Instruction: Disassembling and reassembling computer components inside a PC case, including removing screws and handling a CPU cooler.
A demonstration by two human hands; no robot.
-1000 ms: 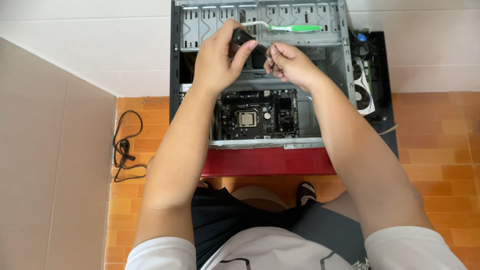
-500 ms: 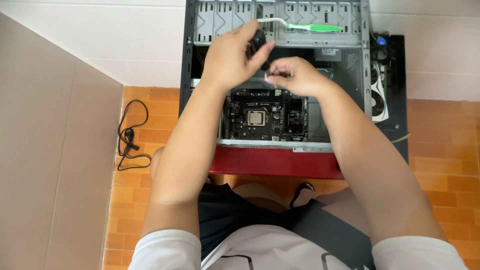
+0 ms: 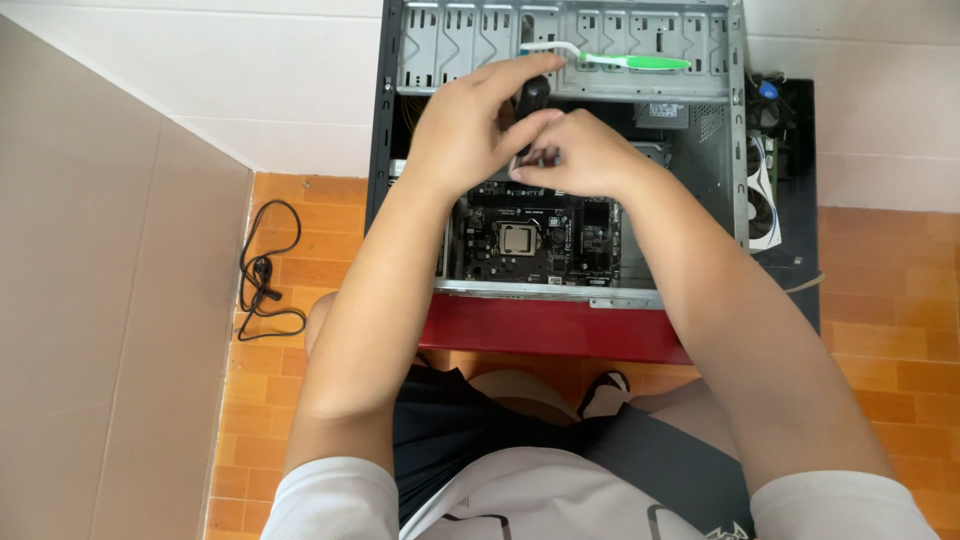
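My left hand (image 3: 465, 135) and right hand (image 3: 580, 155) both pinch a small black part (image 3: 530, 95) above the motherboard (image 3: 535, 238) inside the open computer case (image 3: 735, 120). A green toothbrush (image 3: 625, 61) lies on the drive bays; a black cable (image 3: 265, 270) sits on the floor.

We see a black cable (image 3: 265, 272) coiled on the orange tiles (image 3: 880, 300), a green toothbrush (image 3: 610, 60) atop the case, and perhaps a graphics card (image 3: 765, 195) beside it.

Orange tiled floor (image 3: 880, 330): computer case (image 3: 735, 150), black cable (image 3: 265, 270)
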